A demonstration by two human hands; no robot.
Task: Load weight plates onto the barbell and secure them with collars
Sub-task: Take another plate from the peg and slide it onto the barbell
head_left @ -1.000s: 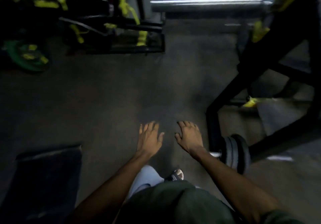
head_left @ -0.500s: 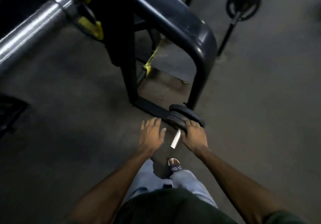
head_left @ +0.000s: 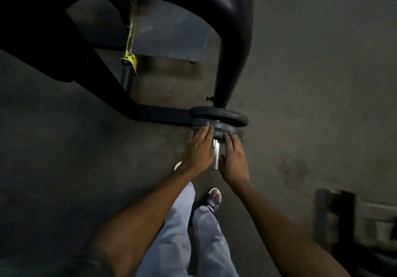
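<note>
The nearer weight plate (head_left: 221,133) sits low by the floor on a short silver storage peg (head_left: 216,154) that sticks out from the foot of a black rack frame (head_left: 232,46), with a second plate (head_left: 219,116) stacked behind it against the frame. The peg's long axis runs straight back toward the person, so the plate faces them flat-on and, by my reading, has to slide along that axis toward the body before it comes free. The peg's bare end shows in the gap between the two hands. The left hand (head_left: 198,151) lies to the left of the peg, its fingers (head_left: 206,129) extended and close together, tips resting on the plate's near rim. The right hand (head_left: 234,160) lies to the right, fingers (head_left: 228,138) likewise straight and together, tips touching the rim; its thumb sits just beside the peg's end. Neither hand is curled around the plate yet, so I would call this contact, not a grip. Both hands are about equally near, the left reaching slightly further up the rim. A sandalled foot (head_left: 213,199) stands directly below the peg's line, which looks like a hazard if the plate slips. No barbell or collar is visible here.
</note>
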